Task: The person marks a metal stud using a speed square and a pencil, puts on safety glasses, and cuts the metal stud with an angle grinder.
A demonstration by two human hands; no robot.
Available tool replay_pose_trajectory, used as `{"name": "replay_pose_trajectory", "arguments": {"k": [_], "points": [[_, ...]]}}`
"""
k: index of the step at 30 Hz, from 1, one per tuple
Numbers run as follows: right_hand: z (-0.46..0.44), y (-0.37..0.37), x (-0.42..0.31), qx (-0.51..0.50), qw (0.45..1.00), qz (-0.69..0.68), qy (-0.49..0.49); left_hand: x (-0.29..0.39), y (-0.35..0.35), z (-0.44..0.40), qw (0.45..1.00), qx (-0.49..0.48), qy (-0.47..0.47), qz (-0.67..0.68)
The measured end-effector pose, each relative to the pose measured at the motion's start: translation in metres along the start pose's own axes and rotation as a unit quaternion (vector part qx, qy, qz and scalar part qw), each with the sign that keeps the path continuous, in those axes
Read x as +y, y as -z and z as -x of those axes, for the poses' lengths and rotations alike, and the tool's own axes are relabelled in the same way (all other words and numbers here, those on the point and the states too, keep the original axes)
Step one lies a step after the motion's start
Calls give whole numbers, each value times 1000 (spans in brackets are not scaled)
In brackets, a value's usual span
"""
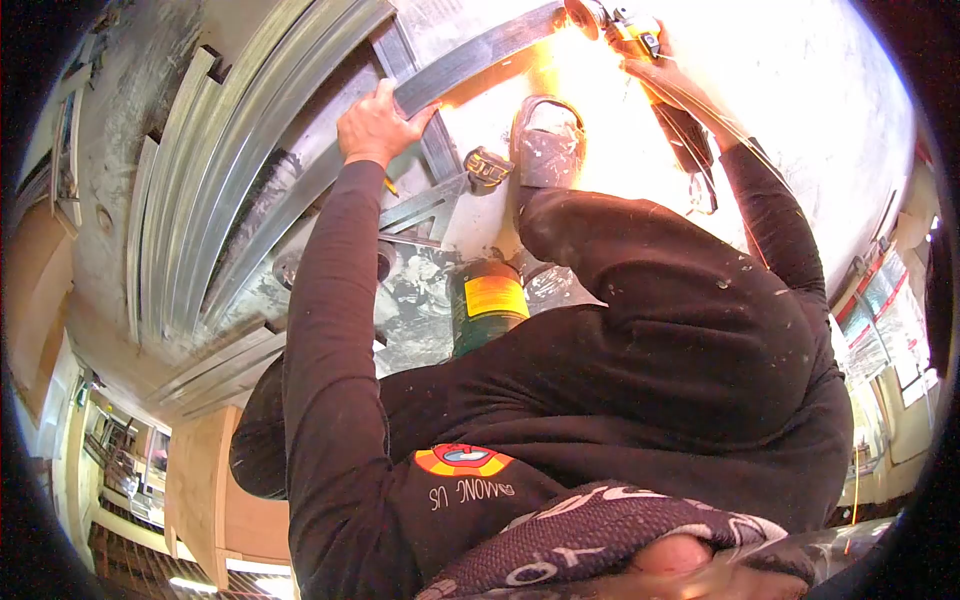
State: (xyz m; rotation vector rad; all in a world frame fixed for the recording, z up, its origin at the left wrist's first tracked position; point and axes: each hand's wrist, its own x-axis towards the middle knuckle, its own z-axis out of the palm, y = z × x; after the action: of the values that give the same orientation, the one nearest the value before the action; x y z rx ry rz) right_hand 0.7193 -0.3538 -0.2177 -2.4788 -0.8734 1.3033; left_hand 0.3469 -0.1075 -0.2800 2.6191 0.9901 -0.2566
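Note:
My left hand (382, 124) is closed round a long grey metal channel (480, 55) that runs up to the right. In my right hand (655, 62) is a yellow and black angle grinder (636, 36), held at the channel's far end. Its disc (586, 14) touches the metal there, and bright orange sparks spray down and to the right past my shoe (551, 140). The glare washes out part of my right hand. A yellow and black tape measure (488, 168) lies between my left hand and the shoe, beside a metal triangular square (425, 212).
Several long metal channels (215, 170) lie on the floor at the left. Another metal piece (425, 120) crosses beneath the held channel. A dark green cylinder with a yellow label (495, 298) is near my leg. A wooden box (205, 490) stands at the lower left.

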Motion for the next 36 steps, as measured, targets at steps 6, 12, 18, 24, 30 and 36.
{"name": "replay_pose_trajectory", "arguments": {"k": [6,12,18,24,30,36], "points": [[-28,-26,51,85,992,-52,80,0,0,1,1000,8,-7,23],[-33,-23,43,34,989,-127,69,3,5,0,1000,5,-7,-26],[-18,-22,31,20,991,-132,-13,0,1,1,999,30,-21,-13],[-27,-19,29,22,983,-171,60,1,0,0,1000,17,-9,5],[17,20,-70,72,997,-33,20,4,6,0,999,20,-14,-21],[14,19,-66,82,995,19,47,1,0,1,1000,23,-12,-14]]}}
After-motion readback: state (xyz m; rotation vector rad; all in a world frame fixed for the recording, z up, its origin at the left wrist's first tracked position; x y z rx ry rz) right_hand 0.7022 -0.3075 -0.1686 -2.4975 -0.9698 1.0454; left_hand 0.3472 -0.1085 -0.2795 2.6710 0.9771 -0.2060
